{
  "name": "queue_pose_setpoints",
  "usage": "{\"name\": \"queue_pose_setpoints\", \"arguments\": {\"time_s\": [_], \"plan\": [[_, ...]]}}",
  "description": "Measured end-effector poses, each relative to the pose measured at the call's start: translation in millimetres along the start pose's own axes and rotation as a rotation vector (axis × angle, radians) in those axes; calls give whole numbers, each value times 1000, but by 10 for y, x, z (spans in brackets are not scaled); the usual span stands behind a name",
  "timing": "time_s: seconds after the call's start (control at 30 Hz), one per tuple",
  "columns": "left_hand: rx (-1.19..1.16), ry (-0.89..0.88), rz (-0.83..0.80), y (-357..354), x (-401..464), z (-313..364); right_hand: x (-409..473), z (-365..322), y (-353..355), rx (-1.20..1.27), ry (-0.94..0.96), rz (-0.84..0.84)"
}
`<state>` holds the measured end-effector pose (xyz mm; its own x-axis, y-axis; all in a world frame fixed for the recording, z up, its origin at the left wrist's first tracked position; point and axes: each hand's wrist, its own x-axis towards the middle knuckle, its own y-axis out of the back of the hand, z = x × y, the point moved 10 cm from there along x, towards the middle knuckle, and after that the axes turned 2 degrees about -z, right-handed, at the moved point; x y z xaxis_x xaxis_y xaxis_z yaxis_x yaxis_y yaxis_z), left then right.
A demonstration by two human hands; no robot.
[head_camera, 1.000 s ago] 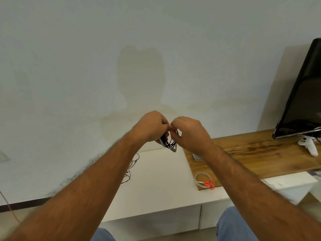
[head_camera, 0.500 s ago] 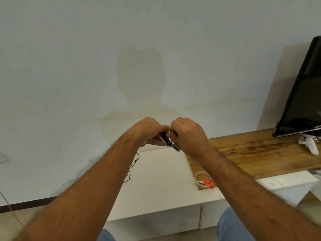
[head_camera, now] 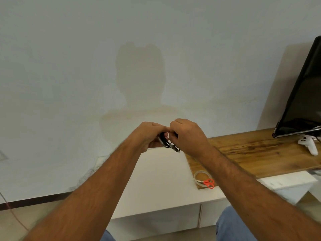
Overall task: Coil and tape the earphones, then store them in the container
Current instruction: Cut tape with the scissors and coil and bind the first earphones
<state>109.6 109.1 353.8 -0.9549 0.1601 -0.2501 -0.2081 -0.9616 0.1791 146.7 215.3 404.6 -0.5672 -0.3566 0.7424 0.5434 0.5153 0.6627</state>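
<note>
Both my hands meet in mid-air above the white cabinet top [head_camera: 156,173]. My left hand [head_camera: 149,134] and my right hand [head_camera: 187,134] pinch a small bundle of black earphones [head_camera: 166,143] between their fingertips. Loops of black cable and a metal plug end stick out below the fingers. Most of the bundle is hidden inside the hands. A clear tape roll [head_camera: 202,176] lies on the near corner of the wooden board, with red-handled scissors [head_camera: 207,182] on it. No container is visible.
The wooden board [head_camera: 260,153] lies on the cabinet to the right. A black monitor [head_camera: 305,101] stands on it at far right, with a white controller [head_camera: 309,146] under it. A plain wall is behind. My knees in jeans show at the bottom.
Both hands have drifted slightly lower and the earphone bundle has been turned and squeezed tighter between the fingers. Nothing on the cabinet has moved.
</note>
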Motion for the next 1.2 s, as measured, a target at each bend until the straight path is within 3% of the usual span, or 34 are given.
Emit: {"name": "queue_pose_setpoints", "arguments": {"time_s": [0.43, 0.6, 0.73, 0.97, 1.2], "plan": [[251, -163, 78, 39, 39, -54, -104, 207, -306, 165, -237, -229], [324, -231, -19, -6, 37, -48, -184, 348, -324, 382, -406, -257], [444, -226, -98, -31, 39, -62, -227, 382, -396, 407, -456, -341], [907, -326, 6, -77, 62, -45, -221, 295, -544, 267, -346, -533], [1148, -425, 43, -212, 13, -28, -231, 243, -570, 78, -256, -664]]}}
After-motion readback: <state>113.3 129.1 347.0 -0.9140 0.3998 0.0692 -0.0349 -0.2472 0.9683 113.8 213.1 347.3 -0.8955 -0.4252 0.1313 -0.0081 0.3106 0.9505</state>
